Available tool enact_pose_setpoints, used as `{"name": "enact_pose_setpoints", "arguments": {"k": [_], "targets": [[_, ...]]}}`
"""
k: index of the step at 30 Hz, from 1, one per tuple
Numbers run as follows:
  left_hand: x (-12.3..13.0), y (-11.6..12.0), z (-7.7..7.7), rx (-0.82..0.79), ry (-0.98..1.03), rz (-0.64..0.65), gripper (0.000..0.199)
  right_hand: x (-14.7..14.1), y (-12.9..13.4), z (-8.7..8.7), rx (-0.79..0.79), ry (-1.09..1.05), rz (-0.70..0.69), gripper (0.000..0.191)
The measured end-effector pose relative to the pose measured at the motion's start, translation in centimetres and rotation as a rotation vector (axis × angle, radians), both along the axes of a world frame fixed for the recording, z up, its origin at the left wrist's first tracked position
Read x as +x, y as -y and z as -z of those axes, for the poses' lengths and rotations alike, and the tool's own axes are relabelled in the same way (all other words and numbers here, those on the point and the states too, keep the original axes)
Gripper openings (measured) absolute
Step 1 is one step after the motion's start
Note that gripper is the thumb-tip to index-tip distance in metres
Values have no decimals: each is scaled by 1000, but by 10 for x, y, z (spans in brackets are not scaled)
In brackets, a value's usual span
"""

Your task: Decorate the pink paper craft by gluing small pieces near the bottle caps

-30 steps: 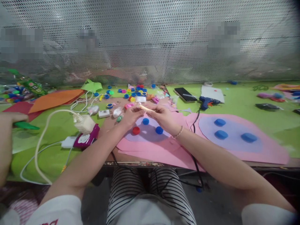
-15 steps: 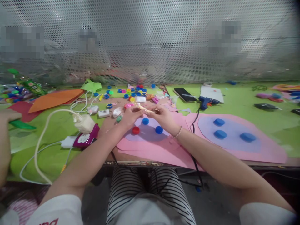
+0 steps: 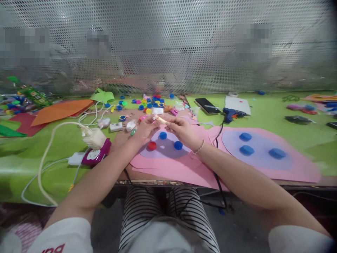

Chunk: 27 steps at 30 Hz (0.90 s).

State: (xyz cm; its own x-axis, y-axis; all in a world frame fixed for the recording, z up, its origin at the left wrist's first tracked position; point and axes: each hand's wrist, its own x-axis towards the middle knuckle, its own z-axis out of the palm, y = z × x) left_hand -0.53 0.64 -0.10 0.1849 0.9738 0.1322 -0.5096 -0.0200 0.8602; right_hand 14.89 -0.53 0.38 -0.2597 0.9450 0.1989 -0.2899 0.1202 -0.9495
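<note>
My left hand (image 3: pixel 146 129) and my right hand (image 3: pixel 183 130) meet above the near pink paper sheet (image 3: pixel 168 172). Between their fingertips they both pinch a slim pale yellow piece (image 3: pixel 161 120), whose exact kind I cannot make out. Below my hands lies a lilac paper oval (image 3: pixel 168 151) on the pink sheet. It bears a blue bottle cap (image 3: pixel 163 135), a second blue cap (image 3: pixel 178 145) and a red cap (image 3: pixel 152 145).
Right lies another pink sheet (image 3: pixel 305 168) bearing blue caps (image 3: pixel 277 153). Behind it are a blue glue gun (image 3: pixel 233 114), its black cord and a phone (image 3: pixel 207 106). Left stands a purple power strip (image 3: pixel 97 154) with looping cables. Loose caps (image 3: pixel 150 105) lie at the back, before a perforated metal screen (image 3: pixel 168 45).
Another person's arm at the far left has gone out of view, and the green item by it has moved left. The pale yellow piece has turned slightly between my fingers.
</note>
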Motion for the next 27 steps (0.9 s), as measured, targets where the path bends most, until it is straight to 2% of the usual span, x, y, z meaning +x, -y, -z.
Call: {"name": "enact_pose_setpoints", "arguments": {"k": [8, 15, 20, 27], "targets": [[-2, 4, -6, -83, 93, 121, 26, -1, 2, 0, -20, -46, -109, 16], [-6, 6, -6, -152, 92, 143, 19, 0, 3, 1, 72, 37, -79, 14], [-4, 5, -8, -175, 80, 130, 12, 1, 1, 2, 44, -8, -110, 14], [-6, 2, -3, -123, 104, 140, 12, 1, 1, 2, 6, -35, -110, 17]]}}
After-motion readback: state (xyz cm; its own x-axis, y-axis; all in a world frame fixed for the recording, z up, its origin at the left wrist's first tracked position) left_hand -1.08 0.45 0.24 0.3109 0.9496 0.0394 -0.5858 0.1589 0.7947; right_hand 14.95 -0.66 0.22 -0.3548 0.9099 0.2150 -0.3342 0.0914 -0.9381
